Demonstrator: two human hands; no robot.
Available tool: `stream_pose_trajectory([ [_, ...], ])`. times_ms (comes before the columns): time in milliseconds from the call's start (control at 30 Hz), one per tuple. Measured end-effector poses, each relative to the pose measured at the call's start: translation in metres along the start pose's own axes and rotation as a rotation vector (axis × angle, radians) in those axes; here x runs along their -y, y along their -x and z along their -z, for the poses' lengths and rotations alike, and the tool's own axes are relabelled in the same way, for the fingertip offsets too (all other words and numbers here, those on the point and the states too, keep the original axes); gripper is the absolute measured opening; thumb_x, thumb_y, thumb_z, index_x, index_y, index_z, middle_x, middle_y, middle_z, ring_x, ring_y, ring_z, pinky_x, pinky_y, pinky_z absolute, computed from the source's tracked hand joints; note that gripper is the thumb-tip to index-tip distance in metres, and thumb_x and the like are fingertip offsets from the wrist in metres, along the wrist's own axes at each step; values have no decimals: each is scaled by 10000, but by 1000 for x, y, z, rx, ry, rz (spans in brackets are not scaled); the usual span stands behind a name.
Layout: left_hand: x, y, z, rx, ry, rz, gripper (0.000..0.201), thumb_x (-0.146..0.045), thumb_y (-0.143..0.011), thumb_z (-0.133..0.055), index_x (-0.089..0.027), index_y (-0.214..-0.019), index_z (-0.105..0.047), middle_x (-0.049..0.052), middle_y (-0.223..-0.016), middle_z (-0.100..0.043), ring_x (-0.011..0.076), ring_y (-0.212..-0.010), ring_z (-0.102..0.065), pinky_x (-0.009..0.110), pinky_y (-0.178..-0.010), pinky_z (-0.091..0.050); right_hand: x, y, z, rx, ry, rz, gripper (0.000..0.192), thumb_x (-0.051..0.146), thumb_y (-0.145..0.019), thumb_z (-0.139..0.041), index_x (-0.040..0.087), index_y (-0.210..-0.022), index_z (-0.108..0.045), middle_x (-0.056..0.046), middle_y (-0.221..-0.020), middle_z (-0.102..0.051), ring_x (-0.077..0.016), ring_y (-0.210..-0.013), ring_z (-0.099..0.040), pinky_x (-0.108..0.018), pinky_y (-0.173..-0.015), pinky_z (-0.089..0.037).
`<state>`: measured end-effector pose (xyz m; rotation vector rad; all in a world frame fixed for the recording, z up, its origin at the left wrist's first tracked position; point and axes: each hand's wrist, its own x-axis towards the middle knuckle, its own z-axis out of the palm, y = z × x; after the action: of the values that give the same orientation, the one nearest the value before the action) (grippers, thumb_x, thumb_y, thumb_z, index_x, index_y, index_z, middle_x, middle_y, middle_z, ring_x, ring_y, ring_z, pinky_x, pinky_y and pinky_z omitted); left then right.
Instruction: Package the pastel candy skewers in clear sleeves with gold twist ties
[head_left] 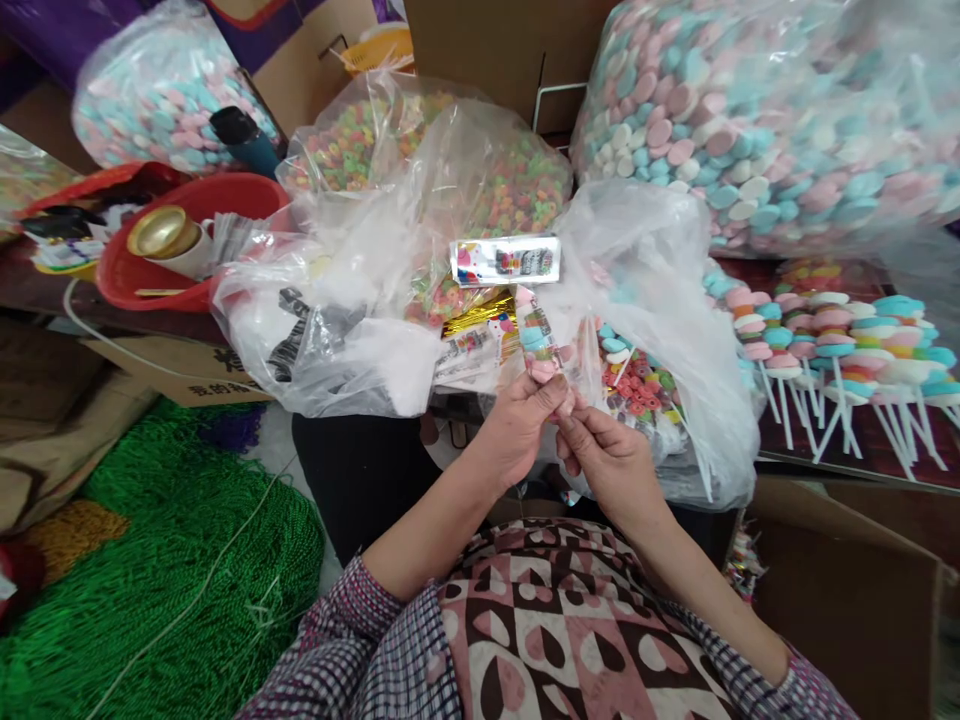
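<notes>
A long pink, blue and orange candy in a clear printed wrapper [538, 335] was pinched at its near end by the left hand [517, 430]. It was pointed away from the body, tipped a bit left. The right hand [619, 470] was placed just below that end, fingers closed; what was pinched there could not be told. Right of the hands, small red ring sweets [637, 390] were held in a thin see-through plastic bag [724, 400]. Far left of the left hand, a shiny gold bowl [161, 232] was held in a round red plastic tub [247, 195].
</notes>
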<state>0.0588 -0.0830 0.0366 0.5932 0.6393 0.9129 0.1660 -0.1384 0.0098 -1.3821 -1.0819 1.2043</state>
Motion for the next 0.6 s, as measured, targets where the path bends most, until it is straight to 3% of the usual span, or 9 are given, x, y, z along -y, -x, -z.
stream_pose_trajectory([
  [67,3,-2,5,36,8,25,321,-424,-763,-770,-162,-782,-585,-34,-620,-504,115,-594,-543,199,-428,-390,0,0,-3,-20,-38,-25,386,515,-870,-645,193,-661,-606,32,-554,-554,-78,-412,-444,-225,-415,-344],
  [167,2,-3,12,78,31,68,312,-430,-779,-753,-162,-795,-596,-32,-625,-505,115,-571,-536,201,-399,-370,7,0,3,44,-27,-66,400,531,-852,-663,191,-645,-628,22,-541,-581,-93,-425,-484,-234,-442,-393],
  [267,-6,0,19,91,49,55,264,-382,-801,-749,-150,-859,-637,-41,-574,-477,130,-645,-585,214,-521,-457,23,-3,25,227,117,-67,361,519,-815,-712,187,-673,-709,-5,-542,-641,-128,-479,-571,-253,-497,-457],
  [300,-9,2,19,112,47,47,250,-369,-809,-747,-145,-839,-641,-45,-555,-466,129,-658,-597,227,-594,-488,28,-5,33,213,141,-34,337,512,-813,-718,191,-712,-740,-15,-575,-671,-138,-506,-597,-262,-521,-480],
  [367,-11,6,18,233,51,83,256,-374,-825,-736,-139,-798,-638,-49,-535,-463,126,-637,-609,275,-729,-519,38,-9,46,52,91,44,286,494,-823,-719,217,-850,-779,-25,-687,-727,-151,-586,-642,-284,-599,-531],
  [433,-7,10,14,459,95,197,312,-430,-822,-730,-142,-764,-624,-53,-522,-464,132,-576,-608,333,-781,-530,44,-14,50,-23,-63,65,329,504,-802,-738,255,-1014,-767,-36,-864,-765,-176,-743,-694,-317,-725,-568],
  [533,5,15,6,751,210,341,399,-519,-789,-732,-156,-714,-584,-54,-491,-470,144,-507,-601,359,-742,-536,47,-20,40,205,-312,-24,558,615,-718,-749,304,-1176,-688,-54,-1074,-755,-247,-963,-711,-402,-836,-583],
  [600,10,16,4,786,235,380,417,-548,-773,-733,-165,-727,-574,-63,-472,-465,140,-466,-579,342,-686,-530,46,-22,31,303,-392,-78,599,647,-696,-737,318,-1188,-650,-47,-1041,-755,-270,-960,-717,-438,-804,-598],
])
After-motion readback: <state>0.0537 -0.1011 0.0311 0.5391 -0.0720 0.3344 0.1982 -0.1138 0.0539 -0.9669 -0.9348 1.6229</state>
